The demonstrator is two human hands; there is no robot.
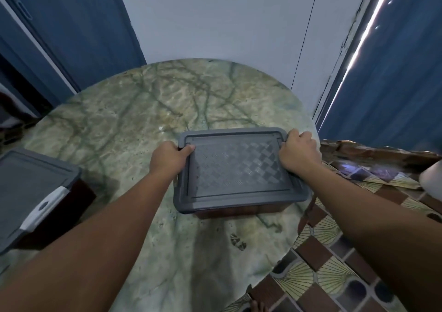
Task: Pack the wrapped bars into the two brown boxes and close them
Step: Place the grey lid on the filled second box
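A brown box with a grey patterned lid (239,170) sits on the round marble table (114,125), right of centre, with the lid on. My left hand (168,157) grips the lid's far left corner, thumb on top. My right hand (299,152) grips the far right corner, fingers curled over the edge. A second brown box (31,192), also under a grey lid with a white latch, stands at the table's left edge. No wrapped bars show.
A patterned tiled floor (334,252) lies to the right of the table. Blue doors or panels (71,24) flank a pale wall behind it. A white object (433,180) sits at the right frame edge.
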